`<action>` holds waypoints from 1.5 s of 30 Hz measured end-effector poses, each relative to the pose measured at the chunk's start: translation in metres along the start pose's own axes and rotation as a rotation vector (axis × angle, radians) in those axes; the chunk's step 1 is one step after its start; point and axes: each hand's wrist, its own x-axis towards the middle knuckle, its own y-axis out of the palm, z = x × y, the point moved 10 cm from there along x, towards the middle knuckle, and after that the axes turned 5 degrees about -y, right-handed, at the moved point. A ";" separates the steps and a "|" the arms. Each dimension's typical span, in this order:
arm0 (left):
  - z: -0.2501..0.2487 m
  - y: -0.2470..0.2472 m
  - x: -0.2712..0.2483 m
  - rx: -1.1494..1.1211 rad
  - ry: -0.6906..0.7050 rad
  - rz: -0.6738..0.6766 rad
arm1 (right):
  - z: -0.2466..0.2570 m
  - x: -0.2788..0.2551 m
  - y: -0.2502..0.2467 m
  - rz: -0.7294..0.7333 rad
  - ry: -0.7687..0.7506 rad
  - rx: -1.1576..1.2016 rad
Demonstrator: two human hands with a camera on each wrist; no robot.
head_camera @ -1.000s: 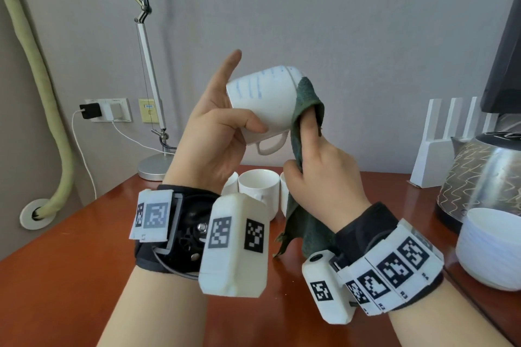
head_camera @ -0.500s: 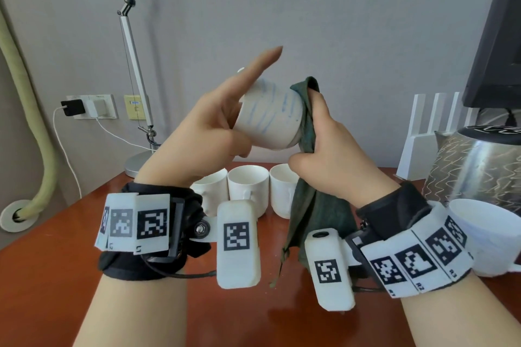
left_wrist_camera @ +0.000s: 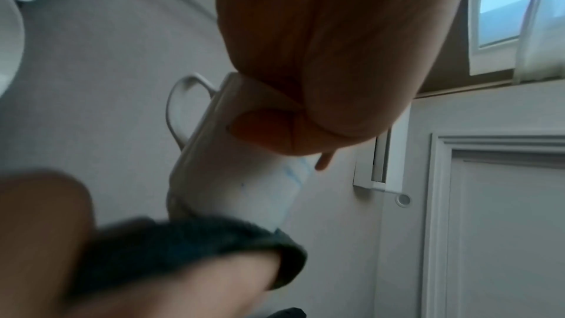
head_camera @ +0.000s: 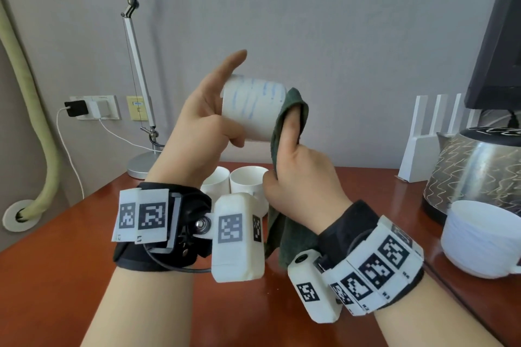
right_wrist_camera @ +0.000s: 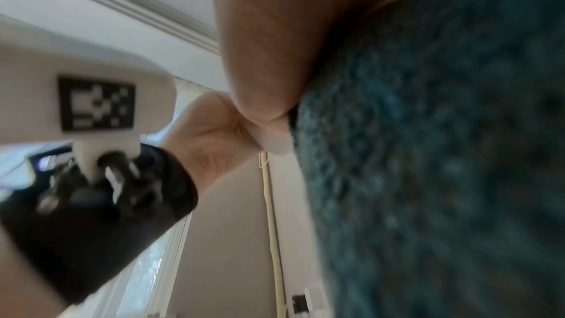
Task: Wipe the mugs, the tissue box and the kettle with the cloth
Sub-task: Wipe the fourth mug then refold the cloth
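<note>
The left hand [head_camera: 197,132] grips a mug [head_camera: 252,108] sideways above the counter [head_camera: 56,262], index finger straight. The right hand [head_camera: 301,177] clutches the green cloth [head_camera: 290,104], seemingly over the mug's base; the kettle [head_camera: 476,169] stands far right.

1. Both forearms are bare; no sleeves show.
2. The left wrist wears a black strap [head_camera: 158,256] with a white box-shaped camera housing [head_camera: 238,236] bearing black-and-white square markers.
3. Two flat white marker cards [head_camera: 142,215] stand side by side on that strap; a silver bolt [head_camera: 200,224] joins the housing to a black mount, and a thin black cable [head_camera: 180,269] loops beneath.
4. The right wrist wears a black band [head_camera: 345,227] ringed by white marker blocks [head_camera: 376,270], with a white camera housing [head_camera: 313,290].
</note>
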 end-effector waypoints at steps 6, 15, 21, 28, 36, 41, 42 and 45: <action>-0.009 0.014 -0.009 0.093 0.036 0.177 | -0.028 0.002 -0.021 -0.112 0.059 0.525; 0.001 -0.006 -0.001 -0.114 0.000 0.074 | -0.055 0.003 -0.005 -0.016 0.226 0.876; 0.000 -0.014 0.002 -0.121 -0.021 -0.060 | -0.061 0.001 -0.027 -0.287 0.207 1.022; 0.001 -0.019 0.001 -0.109 -0.058 -0.134 | -0.060 0.005 -0.029 -0.392 0.223 1.214; 0.006 -0.032 0.000 -0.060 -0.094 -0.233 | -0.060 0.006 -0.022 -0.315 0.240 1.226; 0.009 -0.040 -0.001 -0.057 -0.113 -0.307 | -0.052 0.008 -0.001 -0.165 0.227 1.244; 0.011 -0.043 -0.001 -0.070 -0.116 -0.325 | -0.053 0.009 0.002 -0.147 0.239 1.247; 0.013 -0.051 -0.002 -0.113 -0.118 -0.369 | -0.061 0.008 0.013 -0.127 0.327 1.328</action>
